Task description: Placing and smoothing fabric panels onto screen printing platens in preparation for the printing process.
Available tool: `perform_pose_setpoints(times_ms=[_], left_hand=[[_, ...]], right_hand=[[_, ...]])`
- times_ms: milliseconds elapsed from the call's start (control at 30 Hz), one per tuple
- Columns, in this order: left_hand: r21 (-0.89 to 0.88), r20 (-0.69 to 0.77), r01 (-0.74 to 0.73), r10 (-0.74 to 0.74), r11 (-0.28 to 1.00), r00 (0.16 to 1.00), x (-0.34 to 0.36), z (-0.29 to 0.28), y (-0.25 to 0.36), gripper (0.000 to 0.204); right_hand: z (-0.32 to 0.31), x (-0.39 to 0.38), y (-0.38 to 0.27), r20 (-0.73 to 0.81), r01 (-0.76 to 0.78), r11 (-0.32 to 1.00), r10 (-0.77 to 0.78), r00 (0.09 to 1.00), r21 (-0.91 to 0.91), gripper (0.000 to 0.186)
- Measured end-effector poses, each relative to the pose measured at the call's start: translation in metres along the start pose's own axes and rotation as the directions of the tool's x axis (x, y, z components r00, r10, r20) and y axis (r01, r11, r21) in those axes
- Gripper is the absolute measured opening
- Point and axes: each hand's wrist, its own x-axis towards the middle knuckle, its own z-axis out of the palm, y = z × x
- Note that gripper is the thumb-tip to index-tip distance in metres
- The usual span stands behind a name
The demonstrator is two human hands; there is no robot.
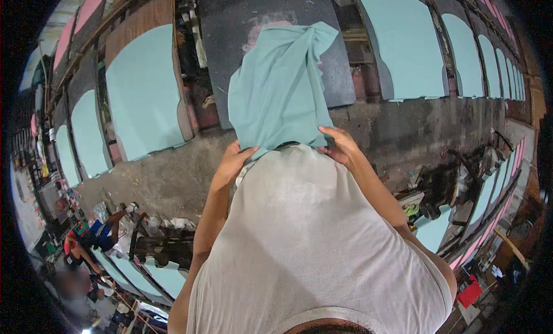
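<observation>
A light teal piece of fabric [276, 86] lies loosely folded and rumpled over a dark board in front of me, its near edge drawn up to my waist. My left hand [235, 160] pinches its near left corner between thumb and fingers. At the near right corner, my right hand [341, 145] grips the cloth the same way, thumb toward the middle. Between the hands the near edge hangs slightly slack against my white shirt [311, 219]. The far end of the cloth is twisted into a bunch at its upper right.
The dark board [224, 23] has a pinkish patch. Flat teal fabric panels lie on sloping boards to the left [144, 97] and right [406, 46]. Grey concrete floor [184, 178] runs between the rows. More teal panels stand behind me, and another person [78, 250] is at lower left.
</observation>
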Motion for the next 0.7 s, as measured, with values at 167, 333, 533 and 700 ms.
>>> perform_pose_setpoints(times_ms=[167, 333, 533, 700], left_hand=[[0.253, -0.094, 0.059, -0.037, 0.966, 0.995, 0.023, -0.039, -0.039, 0.031], [-0.113, -0.095, 0.134, -0.145, 0.985, 0.985, 0.01, -0.032, -0.026, 0.023], [-0.186, -0.069, -0.127, 0.116, 0.974, 0.991, -0.007, -0.041, -0.041, 0.018], [-0.228, -0.152, -0.204, 0.171, 0.952, 0.973, -0.019, -0.025, -0.004, 0.01]], right_hand=[[-0.021, 0.025, 0.019, 0.034, 0.188, 0.976, -0.193, 0.981, 0.114, 0.041], [-0.022, 0.011, 0.029, 0.011, 0.218, 0.975, -0.218, 0.976, 0.052, 0.035], [-0.017, -0.014, 0.036, 0.031, 0.235, 0.971, -0.237, 0.971, 0.052, 0.029], [-0.001, -0.04, 0.017, -0.04, 0.408, 0.894, -0.408, 0.912, 0.186, 0.025]])
